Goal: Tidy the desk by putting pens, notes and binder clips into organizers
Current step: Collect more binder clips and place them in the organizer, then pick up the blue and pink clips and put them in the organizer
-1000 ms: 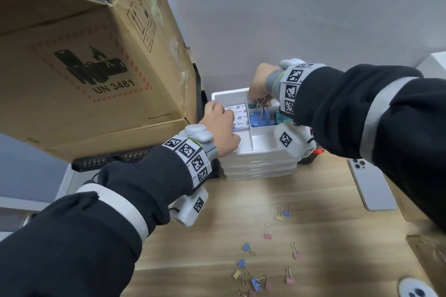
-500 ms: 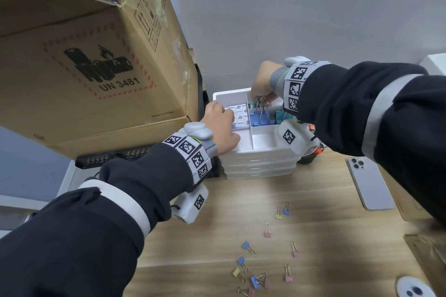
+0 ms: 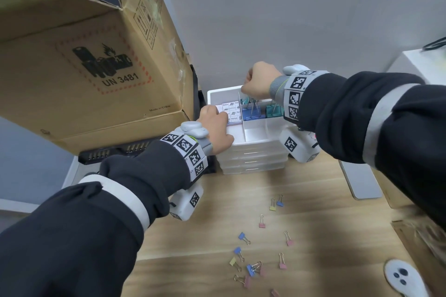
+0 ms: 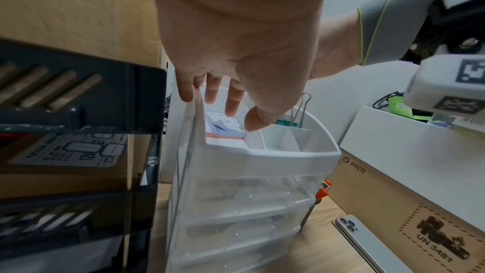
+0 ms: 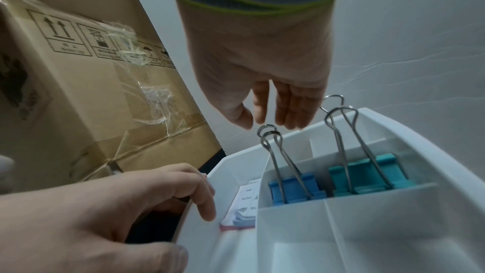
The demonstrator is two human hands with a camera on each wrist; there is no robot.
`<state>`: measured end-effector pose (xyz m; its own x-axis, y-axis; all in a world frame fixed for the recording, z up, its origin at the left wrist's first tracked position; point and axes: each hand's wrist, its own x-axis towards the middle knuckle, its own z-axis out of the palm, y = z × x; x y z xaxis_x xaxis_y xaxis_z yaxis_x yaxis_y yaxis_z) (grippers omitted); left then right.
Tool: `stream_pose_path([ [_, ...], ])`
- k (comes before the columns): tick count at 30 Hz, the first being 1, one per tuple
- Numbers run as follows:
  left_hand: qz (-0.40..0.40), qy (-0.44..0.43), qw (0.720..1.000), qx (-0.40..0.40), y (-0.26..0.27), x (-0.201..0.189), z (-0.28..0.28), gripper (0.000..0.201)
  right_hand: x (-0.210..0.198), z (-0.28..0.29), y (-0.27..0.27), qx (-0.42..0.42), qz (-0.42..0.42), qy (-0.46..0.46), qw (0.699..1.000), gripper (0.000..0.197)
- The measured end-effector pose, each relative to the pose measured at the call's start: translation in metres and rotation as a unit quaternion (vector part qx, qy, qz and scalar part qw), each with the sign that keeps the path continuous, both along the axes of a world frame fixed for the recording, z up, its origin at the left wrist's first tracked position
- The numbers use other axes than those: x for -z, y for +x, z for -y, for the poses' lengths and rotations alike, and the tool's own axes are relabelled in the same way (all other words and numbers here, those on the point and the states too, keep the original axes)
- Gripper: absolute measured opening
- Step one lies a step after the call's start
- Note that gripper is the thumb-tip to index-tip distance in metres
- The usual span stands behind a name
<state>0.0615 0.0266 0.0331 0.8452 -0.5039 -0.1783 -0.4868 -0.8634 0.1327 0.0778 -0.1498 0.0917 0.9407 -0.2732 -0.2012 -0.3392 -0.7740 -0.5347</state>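
Note:
A white drawer organizer (image 3: 251, 149) stands at the back of the desk. Its top tray holds a pad of notes (image 3: 230, 113) on the left, a blue binder clip (image 3: 251, 113) and a teal binder clip (image 3: 274, 111), both standing handles up. My right hand (image 5: 267, 115) hovers just above the blue clip's (image 5: 296, 188) wire handles, fingers relaxed, holding nothing. My left hand (image 4: 223, 101) rests on the organizer's (image 4: 262, 157) left rim, thumb by the notes (image 4: 223, 126). Several small coloured binder clips (image 3: 253, 260) lie loose on the desk.
A large cardboard box (image 3: 84, 67) looms close on the left, over a black tray stack (image 4: 78, 132). A phone (image 3: 362, 181) lies right of the organizer, beside a brown and white box (image 4: 406, 153). A white round device (image 3: 400, 277) sits at the near right.
My right hand has let go of the blue clip's handles and risen a little above the tray. The left hand stays on the organizer's rim.

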Motion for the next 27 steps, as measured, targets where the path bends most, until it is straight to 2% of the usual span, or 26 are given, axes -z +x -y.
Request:
stream_pose_path([
  [8, 0.045, -0.036, 0.998, 0.013, -0.041, 0.003, -0.007, 0.028, 0.009, -0.017, -0.059, -0.034, 0.181, 0.063, 0.981, 0.022],
  [13, 0.039, -0.062, 0.996, 0.050, -0.075, 0.023, -0.013, 0.018, 0.040, -0.028, -0.102, -0.082, 0.154, 0.077, 0.982, 0.016],
  [16, -0.045, -0.056, 0.996, 0.057, -0.091, 0.040, -0.019, 0.007, 0.066, -0.030, -0.126, -0.110, 0.144, 0.060, 0.982, 0.015],
  [19, -0.122, 0.039, 0.990, 0.052, -0.115, 0.068, -0.029, 0.014, 0.098, -0.033, -0.154, -0.130, 0.089, 0.059, 0.986, 0.011],
  [21, -0.158, 0.096, 0.981, 0.049, -0.132, 0.090, -0.037, 0.019, 0.125, -0.031, -0.170, -0.141, 0.005, 0.063, 0.988, 0.011],
  [24, -0.226, 0.145, 0.963, 0.039, -0.153, 0.121, -0.052, 0.023, 0.166, -0.024, -0.192, -0.160, -0.156, 0.013, 0.975, 0.008],
  [27, -0.256, 0.161, 0.953, 0.029, -0.168, 0.141, -0.066, 0.021, 0.203, -0.018, -0.215, -0.129, -0.223, -0.039, 0.965, 0.009],
])
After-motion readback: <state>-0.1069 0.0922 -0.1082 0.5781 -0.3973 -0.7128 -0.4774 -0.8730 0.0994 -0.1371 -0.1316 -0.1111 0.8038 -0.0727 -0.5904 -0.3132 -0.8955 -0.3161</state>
